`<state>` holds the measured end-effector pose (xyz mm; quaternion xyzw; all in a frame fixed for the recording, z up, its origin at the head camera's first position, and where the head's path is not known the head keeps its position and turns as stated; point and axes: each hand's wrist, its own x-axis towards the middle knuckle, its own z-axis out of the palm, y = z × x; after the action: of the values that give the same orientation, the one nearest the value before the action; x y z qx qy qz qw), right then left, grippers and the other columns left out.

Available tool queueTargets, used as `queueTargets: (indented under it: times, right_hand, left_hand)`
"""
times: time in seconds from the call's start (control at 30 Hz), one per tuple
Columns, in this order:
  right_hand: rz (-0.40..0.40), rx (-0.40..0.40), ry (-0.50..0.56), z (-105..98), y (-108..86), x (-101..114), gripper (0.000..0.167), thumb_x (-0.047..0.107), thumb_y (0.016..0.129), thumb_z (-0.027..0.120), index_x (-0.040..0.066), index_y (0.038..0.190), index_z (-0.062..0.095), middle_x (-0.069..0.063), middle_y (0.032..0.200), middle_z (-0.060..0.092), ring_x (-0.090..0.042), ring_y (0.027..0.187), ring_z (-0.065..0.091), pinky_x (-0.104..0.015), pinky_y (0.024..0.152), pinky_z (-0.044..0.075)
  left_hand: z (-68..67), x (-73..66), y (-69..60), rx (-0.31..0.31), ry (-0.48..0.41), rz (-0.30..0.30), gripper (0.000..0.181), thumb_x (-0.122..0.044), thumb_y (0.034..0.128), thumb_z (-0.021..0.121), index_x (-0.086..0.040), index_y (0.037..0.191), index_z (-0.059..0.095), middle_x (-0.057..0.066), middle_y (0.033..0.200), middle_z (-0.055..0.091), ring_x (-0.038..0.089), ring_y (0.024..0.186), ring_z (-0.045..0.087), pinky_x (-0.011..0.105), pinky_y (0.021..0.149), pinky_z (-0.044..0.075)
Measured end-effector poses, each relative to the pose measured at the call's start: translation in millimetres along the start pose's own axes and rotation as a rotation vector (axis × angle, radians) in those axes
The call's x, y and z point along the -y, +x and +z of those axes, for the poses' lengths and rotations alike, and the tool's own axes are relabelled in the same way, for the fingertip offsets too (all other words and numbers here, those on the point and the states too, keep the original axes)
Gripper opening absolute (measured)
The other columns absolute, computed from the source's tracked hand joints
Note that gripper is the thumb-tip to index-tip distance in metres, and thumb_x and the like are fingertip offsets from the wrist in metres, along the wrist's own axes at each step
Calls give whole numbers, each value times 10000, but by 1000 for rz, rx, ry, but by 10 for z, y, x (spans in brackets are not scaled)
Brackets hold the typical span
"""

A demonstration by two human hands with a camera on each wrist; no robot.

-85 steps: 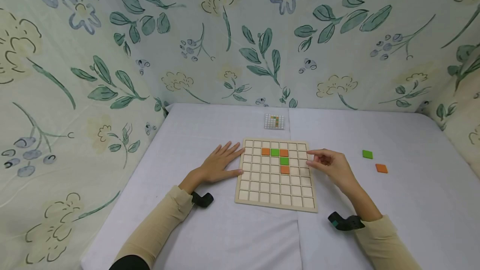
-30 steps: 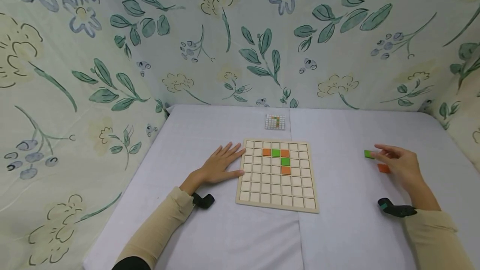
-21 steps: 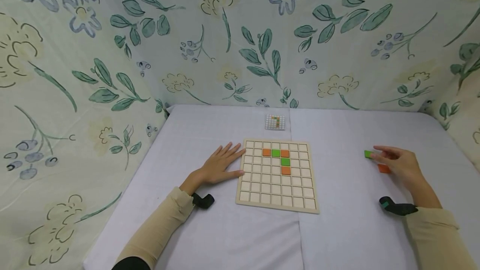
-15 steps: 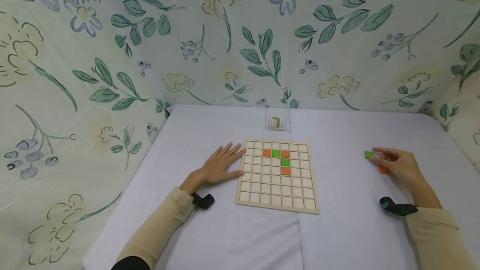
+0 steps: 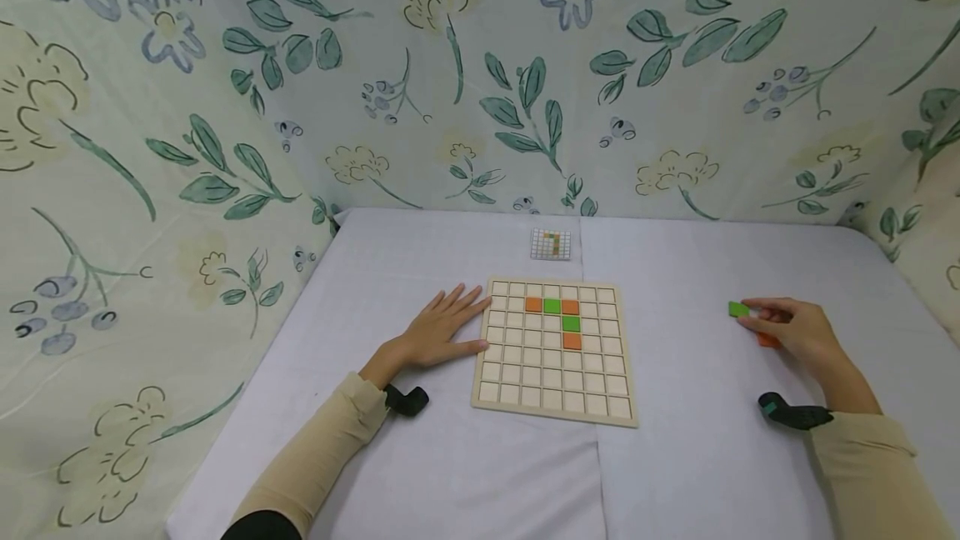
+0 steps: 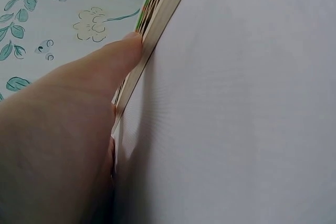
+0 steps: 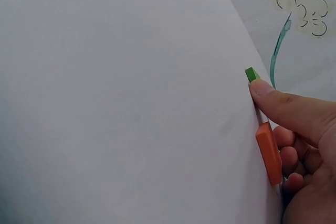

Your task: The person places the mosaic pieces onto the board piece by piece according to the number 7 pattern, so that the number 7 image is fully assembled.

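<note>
My left hand [image 5: 433, 332] lies spread on the tablecloth, its straight fingers and thumb touching the left edge of a square wooden grid board [image 5: 517, 373]. In the left wrist view its thumb [image 6: 128, 51] rests against the board's side [image 6: 163, 11]. Off to the right, my right hand [image 5: 806, 332] pinches a green square tile [image 5: 737, 308] between thumb and forefinger. The right wrist view has the thumb tip over the green tile [image 7: 250, 73]. An orange tile [image 7: 269, 153] lies beside the curled lower fingers, partly hidden by the hand in the head view.
Three orange tiles, one of them this lowest tile [image 5: 572, 341], and two green tiles, including this upper one [image 5: 552, 306], sit in the board's cells. A small card with a printed coloured grid [image 5: 551, 244] lies behind the board. Patterned cloth [image 5: 450, 107] hangs behind the table.
My right hand has gone from the board's right edge out to the loose tiles, where thumb and forefinger have closed on the green one. The left hand has stayed in place.
</note>
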<state>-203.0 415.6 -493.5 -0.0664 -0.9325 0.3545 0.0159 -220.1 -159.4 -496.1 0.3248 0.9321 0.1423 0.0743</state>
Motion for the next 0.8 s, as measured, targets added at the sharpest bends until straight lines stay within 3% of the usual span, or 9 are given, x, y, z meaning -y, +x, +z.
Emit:
queueTargets:
  times: [0.4,0.8]
  right_hand:
    - [9,-12,-21,-1,-2,5,580,392,931,712,-78,1261,626,-125,948,474,-230,837,380,-268,575,335]
    - [71,-12,6,-49,-26,49,689,501,925,669,-52,1326,583,-151,1037,469,-263,908,388,-259,591,364]
  left_hand:
    - [11,9,6,-17,3,14,812,-690,966,402,-270,1616,156,10,1671,76,294,1524,-3,538,1192,8]
    - [2,6,3,-7,19,2,817,-698,964,394,-274,1617,148,0,1670,62,276,1523,-15,517,1196,2]
